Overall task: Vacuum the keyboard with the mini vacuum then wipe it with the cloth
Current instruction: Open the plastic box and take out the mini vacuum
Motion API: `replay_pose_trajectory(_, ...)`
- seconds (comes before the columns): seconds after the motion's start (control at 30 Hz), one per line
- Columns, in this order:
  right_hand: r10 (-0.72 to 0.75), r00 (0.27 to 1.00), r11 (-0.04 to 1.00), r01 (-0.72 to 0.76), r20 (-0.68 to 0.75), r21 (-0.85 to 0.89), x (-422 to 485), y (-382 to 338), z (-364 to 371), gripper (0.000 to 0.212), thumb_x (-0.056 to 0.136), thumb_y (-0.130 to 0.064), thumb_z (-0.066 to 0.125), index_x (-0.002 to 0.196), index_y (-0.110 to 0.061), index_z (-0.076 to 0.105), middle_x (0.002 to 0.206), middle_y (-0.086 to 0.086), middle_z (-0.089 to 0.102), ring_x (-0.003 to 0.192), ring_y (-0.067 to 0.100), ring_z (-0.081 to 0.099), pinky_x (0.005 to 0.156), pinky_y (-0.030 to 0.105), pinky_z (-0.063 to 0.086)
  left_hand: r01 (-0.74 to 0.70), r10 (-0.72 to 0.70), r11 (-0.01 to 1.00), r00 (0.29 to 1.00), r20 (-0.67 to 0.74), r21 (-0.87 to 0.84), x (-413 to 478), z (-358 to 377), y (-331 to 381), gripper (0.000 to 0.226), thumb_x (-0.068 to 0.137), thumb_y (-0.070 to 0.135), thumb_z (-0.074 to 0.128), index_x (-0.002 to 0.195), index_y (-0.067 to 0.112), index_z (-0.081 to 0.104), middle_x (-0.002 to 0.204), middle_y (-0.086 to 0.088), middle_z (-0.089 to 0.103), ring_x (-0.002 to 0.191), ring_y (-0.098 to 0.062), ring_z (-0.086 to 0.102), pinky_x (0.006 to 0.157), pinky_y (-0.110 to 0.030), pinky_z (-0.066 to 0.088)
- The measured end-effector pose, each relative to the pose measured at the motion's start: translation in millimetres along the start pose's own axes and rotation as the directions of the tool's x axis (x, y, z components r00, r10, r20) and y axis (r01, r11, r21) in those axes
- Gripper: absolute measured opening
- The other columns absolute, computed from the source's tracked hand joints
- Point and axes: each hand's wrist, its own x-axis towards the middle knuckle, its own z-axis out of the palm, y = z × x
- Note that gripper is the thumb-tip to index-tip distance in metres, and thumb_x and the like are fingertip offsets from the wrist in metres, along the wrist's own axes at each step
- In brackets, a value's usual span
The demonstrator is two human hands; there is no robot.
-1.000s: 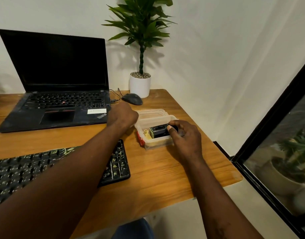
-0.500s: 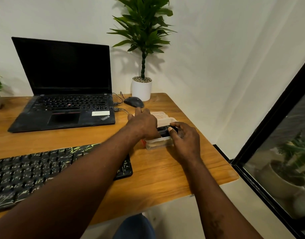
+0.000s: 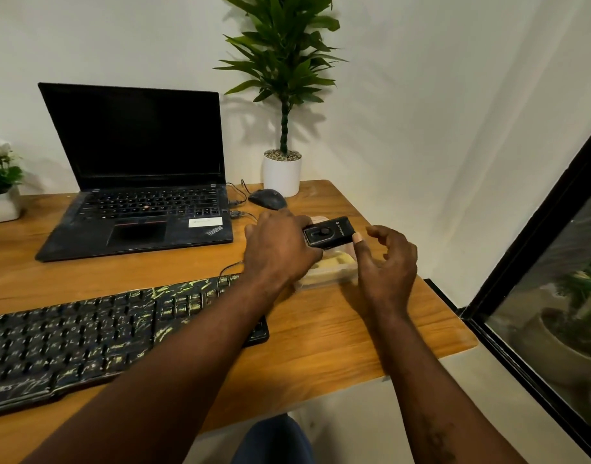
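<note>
Partly hidden container [image 3: 327, 274] beneath mini vacuum [image 3: 329, 232], keyboard [image 3: 86, 336] cropped

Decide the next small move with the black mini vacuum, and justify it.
Probably carry the small black rectangular mini vacuum left to the black yellow-streaked keyboard: the left hand grips it above the clear plastic box, the right hand barely touching.

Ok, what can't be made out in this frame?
Head view, container contents: mostly covered by the left hand and mini vacuum; no cloth identifiable.
Mini vacuum's left end: inside the left hand's grip.
The keyboard: left end cut off by the frame edge, right side under the left forearm.
</note>
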Motion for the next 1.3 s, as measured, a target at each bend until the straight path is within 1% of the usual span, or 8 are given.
replay_pose_trajectory(0.13,-0.075,0.997,0.986,0.076,-0.015,0.151,-11.9,-14.3,-10.6,0.033,0.093,-0.034,0.073,0.122,-0.024,0.062,0.101,-0.012,0.065,0.091,0.011,0.062,0.071,0.029,0.057,0.009,-0.029,0.990,0.991,-0.133,-0.143,-41.7,-7.9,3.9,0.066,0.082,0.059,0.075,0.139,0.029,0.061,0.128,0.005,0.069,0.117,-0.020,0.057,0.099,-0.041,0.049)
replay_pose_trajectory(0.23,0.149,0.972,0.872,-0.215,0.181,0.439,-39.2,-30.1,-16.3,0.039,0.095,-0.034,0.071,0.131,-0.030,0.057,0.102,0.001,0.071,0.093,0.018,0.070,0.077,0.039,0.061,0.013,-0.057,0.969,0.983,-0.174,-0.246,-73.5,-8.1,-0.3,0.068,0.084,0.057,0.075,0.143,0.027,0.057,0.132,0.005,0.067,0.118,-0.015,0.056,0.101,-0.037,0.049)
replay_pose_trajectory(0.3,0.221,0.876,0.701,-0.449,0.429,0.555,-60.1,-42.6,-15.3,0.048,0.091,-0.042,0.071,0.136,-0.037,0.054,0.116,0.007,0.072,0.104,0.027,0.070,0.079,0.046,0.059,0.007,-0.061,0.964,0.979,-0.196,-0.265,-91.3,-4.1,-4.4,0.066,0.085,0.054,0.074,0.143,0.027,0.055,0.132,0.008,0.065,0.119,-0.013,0.054,0.101,-0.032,0.044)
replay_pose_trajectory(0.43,0.192,0.819,0.529,-0.550,0.540,0.647,-87.4,-68.2,-9.7,0.047,0.089,-0.034,0.071,0.135,-0.033,0.059,0.127,0.009,0.071,0.121,0.031,0.067,0.103,0.056,0.052,-0.036,-0.001,0.986,0.976,-0.219,-0.164,-117.8,3.0,-12.9,0.065,0.085,0.054,0.069,0.141,0.025,0.056,0.130,0.006,0.065,0.119,-0.015,0.053,0.104,-0.037,0.041)
replay_pose_trajectory(0.53,0.210,0.787,0.443,-0.605,0.580,0.661,-97.9,-77.9,-8.0,0.041,0.089,-0.027,0.071,0.130,-0.031,0.064,0.128,0.014,0.069,0.122,0.035,0.066,0.107,0.060,0.048,-0.036,0.010,0.994,0.967,-0.254,-0.099,-128.4,1.3,-22.5,0.067,0.084,0.057,0.067,0.140,0.022,0.057,0.127,0.003,0.067,0.114,-0.019,0.054,0.098,-0.041,0.044)
replay_pose_trajectory(0.77,0.254,0.775,0.517,-0.615,0.579,0.596,-113.5,-89.3,1.1,0.039,0.091,-0.024,0.073,0.129,-0.027,0.063,0.122,0.012,0.072,0.117,0.032,0.069,0.103,0.062,0.051,0.001,-0.029,0.995,0.959,-0.283,-0.100,-142.9,-3.0,-41.4,0.066,0.083,0.056,0.065,0.137,0.018,0.060,0.124,-0.001,0.069,0.111,-0.024,0.055,0.093,-0.046,0.048)
replay_pose_trajectory(0.97,0.268,0.757,0.490,-0.639,0.595,0.592,-111.5,-90.0,0.2,0.050,0.090,-0.024,0.072,0.137,-0.023,0.056,0.124,0.017,0.070,0.116,0.037,0.069,0.099,0.061,0.053,0.019,-0.051,0.991,0.970,-0.240,-0.134,-142.7,-2.8,-42.9,0.065,0.084,0.059,0.069,0.138,0.023,0.060,0.127,0.003,0.068,0.112,-0.021,0.053,0.093,-0.044,0.047)
replay_pose_trajectory(1.3,0.319,0.742,0.403,-0.669,0.589,0.625,-108.8,-94.2,-2.6,0.055,0.092,-0.017,0.068,0.144,-0.018,0.049,0.120,0.014,0.073,0.108,0.030,0.073,0.077,0.035,0.060,0.050,-0.081,0.984,0.981,-0.178,-0.172,-141.6,-2.5,-44.6,0.069,0.084,0.062,0.068,0.142,0.027,0.055,0.134,0.008,0.065,0.121,-0.018,0.047,0.099,-0.040,0.038)
